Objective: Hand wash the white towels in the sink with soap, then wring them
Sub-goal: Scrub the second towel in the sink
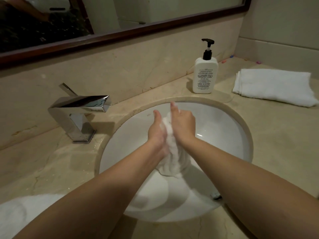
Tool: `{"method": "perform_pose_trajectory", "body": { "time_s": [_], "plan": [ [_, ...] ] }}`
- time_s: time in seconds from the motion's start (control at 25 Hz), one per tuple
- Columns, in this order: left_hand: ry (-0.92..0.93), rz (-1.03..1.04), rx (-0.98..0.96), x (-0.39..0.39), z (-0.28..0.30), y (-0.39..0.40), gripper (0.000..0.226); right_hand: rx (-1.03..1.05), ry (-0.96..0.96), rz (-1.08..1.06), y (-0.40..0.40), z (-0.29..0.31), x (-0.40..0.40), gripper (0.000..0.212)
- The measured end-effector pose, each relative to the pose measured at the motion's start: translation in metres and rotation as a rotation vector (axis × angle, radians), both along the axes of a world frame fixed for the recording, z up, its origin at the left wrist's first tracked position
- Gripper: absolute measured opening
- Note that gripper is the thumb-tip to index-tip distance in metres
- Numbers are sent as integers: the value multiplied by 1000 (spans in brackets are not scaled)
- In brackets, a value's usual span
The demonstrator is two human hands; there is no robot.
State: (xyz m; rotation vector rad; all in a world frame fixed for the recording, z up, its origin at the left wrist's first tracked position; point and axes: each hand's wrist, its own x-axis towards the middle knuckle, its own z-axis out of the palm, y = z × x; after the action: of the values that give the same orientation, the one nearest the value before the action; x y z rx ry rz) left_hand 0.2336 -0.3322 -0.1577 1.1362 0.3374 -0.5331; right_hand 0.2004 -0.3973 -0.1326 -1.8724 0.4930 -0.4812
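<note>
A wet white towel (170,156) is bunched between my two hands above the round white sink (229,128). My left hand (156,130) presses its left side and my right hand (183,124) presses its right side, thumbs pointing away from me. Suds cling to the fingers. The towel's lower end hangs down into the basin. A white soap pump bottle (204,73) with a black pump stands behind the sink on the right.
A chrome faucet (77,111) stands at the sink's left, with no water running. A folded white towel (274,87) lies on the beige stone counter (276,135) at the right. Another white towel (20,216) lies at the near left. A dark-framed mirror (120,35) runs along the wall.
</note>
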Motion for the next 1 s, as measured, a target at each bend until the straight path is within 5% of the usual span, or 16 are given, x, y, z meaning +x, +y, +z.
{"method": "perform_pose_trajectory", "body": {
  "time_s": [0.16,0.36,0.6,0.76,1.0],
  "plan": [
    [-85,92,41,2,-4,10,55,-77,-60,131,25,-3,-11,65],
    [-64,40,169,-2,-1,-1,74,-4,-7,-12,0,-3,-1,63],
    [-25,24,100,-2,1,2,70,73,52,-49,-1,-5,-2,61],
    [-42,106,33,-5,3,4,58,-74,-74,105,15,-7,-12,64],
    [-78,150,145,-4,2,5,64,-84,35,64,17,-9,-6,61]
  ]
}}
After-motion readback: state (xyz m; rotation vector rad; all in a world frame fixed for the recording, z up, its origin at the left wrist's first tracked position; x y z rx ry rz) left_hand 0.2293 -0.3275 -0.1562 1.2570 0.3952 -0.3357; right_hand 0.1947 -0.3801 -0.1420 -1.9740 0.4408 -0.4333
